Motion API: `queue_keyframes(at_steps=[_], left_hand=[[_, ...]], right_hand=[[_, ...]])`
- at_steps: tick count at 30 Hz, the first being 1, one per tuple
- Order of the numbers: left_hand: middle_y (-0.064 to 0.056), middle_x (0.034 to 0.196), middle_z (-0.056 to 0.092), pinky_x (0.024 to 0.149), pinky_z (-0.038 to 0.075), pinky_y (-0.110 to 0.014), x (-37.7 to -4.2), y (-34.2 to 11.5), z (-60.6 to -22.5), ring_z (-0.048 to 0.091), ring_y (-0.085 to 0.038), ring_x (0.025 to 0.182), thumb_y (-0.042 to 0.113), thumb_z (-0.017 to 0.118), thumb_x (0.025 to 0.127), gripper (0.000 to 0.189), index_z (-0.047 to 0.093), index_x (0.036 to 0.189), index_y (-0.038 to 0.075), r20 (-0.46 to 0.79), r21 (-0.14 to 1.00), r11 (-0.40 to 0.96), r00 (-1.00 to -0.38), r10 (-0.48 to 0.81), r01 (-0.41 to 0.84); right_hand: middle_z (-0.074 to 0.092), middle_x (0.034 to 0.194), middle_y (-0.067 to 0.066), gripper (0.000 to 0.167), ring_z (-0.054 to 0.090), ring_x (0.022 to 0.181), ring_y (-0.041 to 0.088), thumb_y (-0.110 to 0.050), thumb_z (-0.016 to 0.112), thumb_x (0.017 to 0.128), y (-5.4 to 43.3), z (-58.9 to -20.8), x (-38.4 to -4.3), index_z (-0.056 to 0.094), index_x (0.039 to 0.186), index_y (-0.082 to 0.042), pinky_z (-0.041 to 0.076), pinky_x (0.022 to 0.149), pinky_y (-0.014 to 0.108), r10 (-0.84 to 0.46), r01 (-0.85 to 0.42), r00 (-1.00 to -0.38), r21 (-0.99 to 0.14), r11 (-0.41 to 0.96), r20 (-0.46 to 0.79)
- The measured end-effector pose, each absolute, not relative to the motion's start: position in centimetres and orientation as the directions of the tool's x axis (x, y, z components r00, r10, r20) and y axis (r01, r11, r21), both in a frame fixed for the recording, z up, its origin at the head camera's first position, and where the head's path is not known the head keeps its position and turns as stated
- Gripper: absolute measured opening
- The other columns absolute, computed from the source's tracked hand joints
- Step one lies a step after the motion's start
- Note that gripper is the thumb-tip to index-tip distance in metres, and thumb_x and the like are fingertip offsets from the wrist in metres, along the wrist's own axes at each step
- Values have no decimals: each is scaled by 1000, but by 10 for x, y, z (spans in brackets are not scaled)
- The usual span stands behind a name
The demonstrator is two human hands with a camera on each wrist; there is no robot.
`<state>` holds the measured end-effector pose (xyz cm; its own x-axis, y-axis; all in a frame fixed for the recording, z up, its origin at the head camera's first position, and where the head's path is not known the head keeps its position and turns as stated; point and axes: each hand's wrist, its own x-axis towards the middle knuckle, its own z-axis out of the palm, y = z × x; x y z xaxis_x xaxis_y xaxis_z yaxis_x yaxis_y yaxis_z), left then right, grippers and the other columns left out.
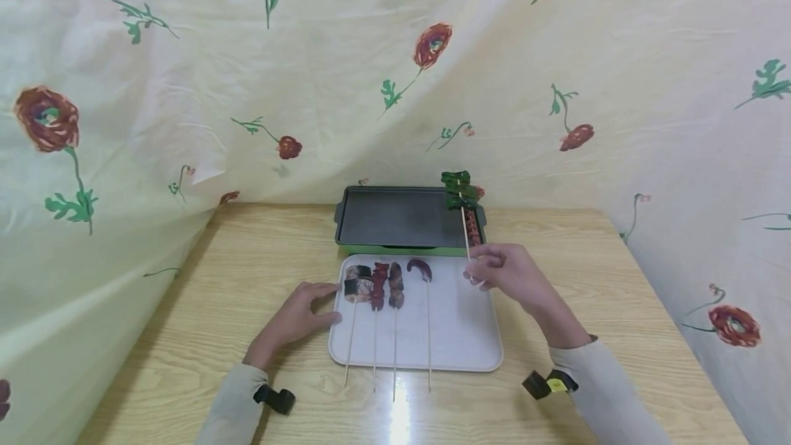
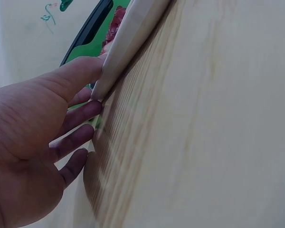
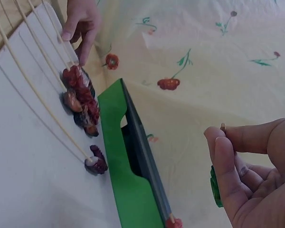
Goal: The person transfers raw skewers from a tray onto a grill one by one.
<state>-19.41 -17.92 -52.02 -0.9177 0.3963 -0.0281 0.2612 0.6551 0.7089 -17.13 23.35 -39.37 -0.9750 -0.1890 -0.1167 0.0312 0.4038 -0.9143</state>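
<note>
My right hand (image 1: 509,273) pinches the lower stick of a skewer of green pepper-like pieces (image 1: 457,191) between thumb and fingertips. The skewer stands nearly upright in the head view, its green pieces overlapping the grill pan's (image 1: 402,215) right end. A red skewer (image 1: 472,226) lies along that end of the pan. At the left edge of a white tray (image 1: 463,342), my left hand (image 1: 303,311) touches the rim with spread fingers and thumb. On the tray lie a skewer of thick dark-edged slices (image 1: 358,284), two meat-like skewers (image 1: 378,286) and a curled purplish tentacle-like skewer (image 1: 420,268).
The black pan has a green base (image 3: 128,190) and stands right behind the tray. Stick ends overhang the tray's front rim. Wooden tabletop (image 1: 266,239) surrounds both, and a flowered cloth (image 1: 346,88) hangs behind and along the sides.
</note>
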Motion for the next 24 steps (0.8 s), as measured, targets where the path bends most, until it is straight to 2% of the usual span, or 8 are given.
queue_keyframes(at_steps=[7, 14, 24], left_hand=[[-6, 144, 61, 116, 40, -53, -193, -179, -519, 52, -31, 133, 34, 81, 88, 61, 62, 142, 15, -25, 712, 652, -919, 394, 260], [-6, 144, 61, 116, 40, -52, -194, -180, -519, 52, -29, 132, 34, 82, 88, 61, 62, 142, 14, -19, 718, 644, -916, 400, 266], [-5, 144, 61, 115, 40, -52, -193, -179, -519, 52, -29, 131, 35, 82, 87, 62, 62, 142, 15, -16, 718, 642, -917, 400, 268]], right_hand=[[76, 99, 20, 43, 72, 84, 20, -8, 67, 98, 233, -402, -185, 56, 132, 15, 63, 73, 31, -176, 63, -973, -909, 411, -147], [76, 101, 21, 44, 74, 85, 26, -7, 67, 98, 230, -406, -192, 54, 133, 17, 63, 73, 31, -186, 84, -968, -914, 396, -170], [77, 97, 17, 42, 72, 80, 15, -3, 67, 96, 230, -413, -203, 55, 130, 19, 63, 71, 28, -197, 104, -963, -926, 363, -185]])
